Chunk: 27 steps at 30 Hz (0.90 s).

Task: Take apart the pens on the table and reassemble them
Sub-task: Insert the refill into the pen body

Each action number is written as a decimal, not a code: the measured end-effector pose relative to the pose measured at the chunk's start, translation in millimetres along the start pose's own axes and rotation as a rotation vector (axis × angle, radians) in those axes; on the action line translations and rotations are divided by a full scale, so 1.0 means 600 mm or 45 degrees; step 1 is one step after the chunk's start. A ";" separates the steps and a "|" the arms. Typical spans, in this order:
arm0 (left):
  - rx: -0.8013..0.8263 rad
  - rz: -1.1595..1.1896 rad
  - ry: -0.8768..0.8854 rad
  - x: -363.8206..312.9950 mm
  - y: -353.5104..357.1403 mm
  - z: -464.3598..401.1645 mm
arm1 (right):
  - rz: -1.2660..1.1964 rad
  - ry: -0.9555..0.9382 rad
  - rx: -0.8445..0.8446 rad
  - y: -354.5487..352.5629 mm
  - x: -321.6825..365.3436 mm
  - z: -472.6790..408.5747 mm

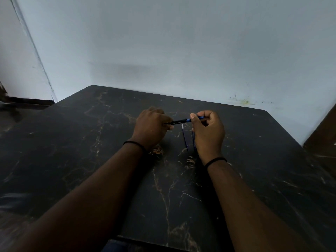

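A black pen (179,121) with a blue section is held level above the dark marble table (91,160), between both hands. My left hand (151,127) grips its black barrel end. My right hand (207,131) pinches the blue end between thumb and fingers. Below the pen, a thin blue refill (184,137) with a white tip lies on the table. A second blue refill (193,140) lies beside it, partly hidden by my right hand.
The table's far edge runs along a pale wall (181,42). A dark doorway or floor strip (23,104) shows at the left, and a brown surface (323,133) at the right edge.
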<state>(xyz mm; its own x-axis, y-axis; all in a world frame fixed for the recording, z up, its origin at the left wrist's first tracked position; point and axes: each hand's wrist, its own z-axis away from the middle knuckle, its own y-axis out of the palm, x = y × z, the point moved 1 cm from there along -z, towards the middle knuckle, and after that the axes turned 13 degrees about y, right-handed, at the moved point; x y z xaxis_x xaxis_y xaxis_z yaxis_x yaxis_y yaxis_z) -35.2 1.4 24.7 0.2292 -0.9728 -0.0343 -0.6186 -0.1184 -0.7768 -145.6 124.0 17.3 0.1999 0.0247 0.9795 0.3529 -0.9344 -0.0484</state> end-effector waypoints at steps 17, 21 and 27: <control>-0.069 0.245 -0.070 -0.006 0.002 0.002 | -0.329 0.198 0.214 0.005 0.007 -0.005; -0.066 0.278 -0.060 -0.010 0.004 0.002 | -0.400 0.223 0.241 0.001 0.009 -0.005; -0.062 0.354 0.005 -0.019 0.007 0.003 | -0.504 0.242 0.196 0.000 0.009 -0.006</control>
<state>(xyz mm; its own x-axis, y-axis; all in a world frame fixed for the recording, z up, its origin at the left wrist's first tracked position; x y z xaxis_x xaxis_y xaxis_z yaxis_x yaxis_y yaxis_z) -39.1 12.5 20.8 0.0428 -0.9701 -0.2389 -0.6927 0.1435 -0.7068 -148.0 122.7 23.2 -0.1437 0.2902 0.9461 0.5026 -0.8022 0.3223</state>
